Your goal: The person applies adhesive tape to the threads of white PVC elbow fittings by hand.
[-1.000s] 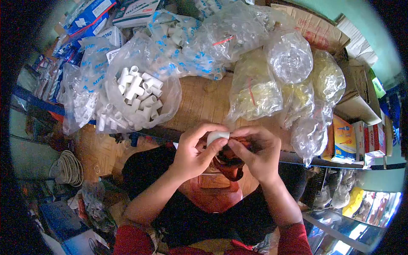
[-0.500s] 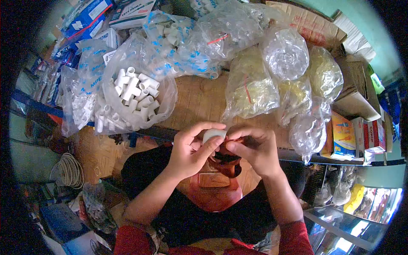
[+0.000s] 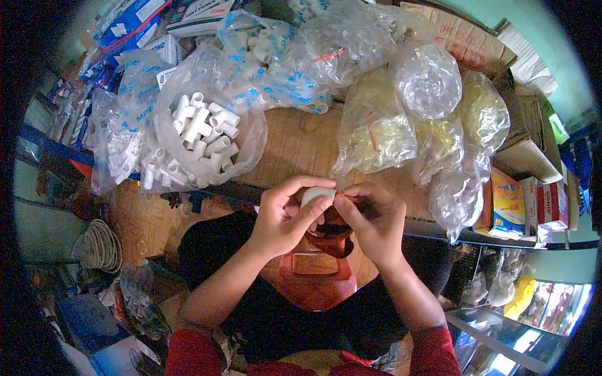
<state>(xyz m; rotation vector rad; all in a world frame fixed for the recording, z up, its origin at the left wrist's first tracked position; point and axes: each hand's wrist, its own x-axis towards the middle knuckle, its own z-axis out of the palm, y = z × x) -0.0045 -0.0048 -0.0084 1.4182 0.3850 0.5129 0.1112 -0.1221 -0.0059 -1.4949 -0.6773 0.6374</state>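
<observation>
My left hand (image 3: 276,219) is closed around a small white plastic piece (image 3: 316,195) with a rounded side, held between thumb and fingers. Close against its right end, the thumb and fingers of my right hand (image 3: 379,219) are pinched together. A thin bit of orange shows at the right fingertips, too small to name. Both hands are raised in front of the table's near edge, above a red plastic stool (image 3: 323,289) between my legs. Beyond my left hand, a clear plastic bag (image 3: 251,153) stands open, full of white pipe fittings (image 3: 199,125).
Clear bags with yellowish contents (image 3: 376,125) lie on the wooden table (image 3: 298,144). Boxes (image 3: 506,200) stand at the right, beside an open cardboard carton (image 3: 527,150). A coil of cable (image 3: 100,245) rests at the lower left. More bags and blue boxes fill the back left.
My right thumb has straightened and come up against the end of the white piece. The left hand keeps its hold, and the view has shifted slightly.
</observation>
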